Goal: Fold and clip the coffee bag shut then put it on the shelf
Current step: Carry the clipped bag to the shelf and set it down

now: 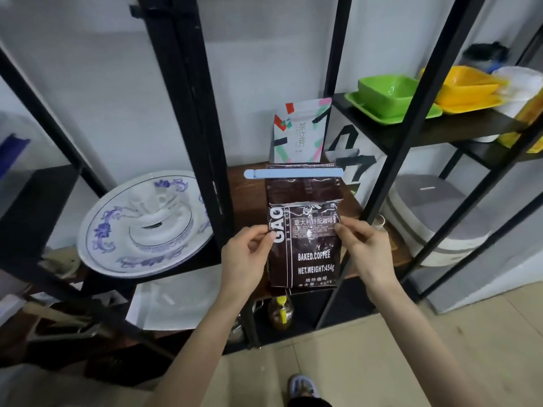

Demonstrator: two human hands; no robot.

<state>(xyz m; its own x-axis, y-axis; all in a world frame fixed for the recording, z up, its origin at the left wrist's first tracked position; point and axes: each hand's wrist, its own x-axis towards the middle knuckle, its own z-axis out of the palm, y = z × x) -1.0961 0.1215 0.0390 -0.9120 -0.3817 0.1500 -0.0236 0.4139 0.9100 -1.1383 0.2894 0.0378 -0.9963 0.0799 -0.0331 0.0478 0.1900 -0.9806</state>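
A dark brown coffee bag (304,248) with white lettering stands upright at the front of a wooden shelf (249,183). Its top is folded over, and a long light blue clip (293,173) runs across the fold. My left hand (246,259) pinches the bag's left edge between thumb and fingers. On the opposite edge, my right hand (364,245) grips it the same way. The bag's bottom sits at the shelf's front edge.
A colourful white pouch (299,130) stands behind the bag. A blue-patterned white plate (117,230) with a cup lies on the left shelf. Black frame posts (202,142) flank the opening. Green and yellow dishes (393,98) sit upper right; a grey-lidded container (435,215) is lower right.
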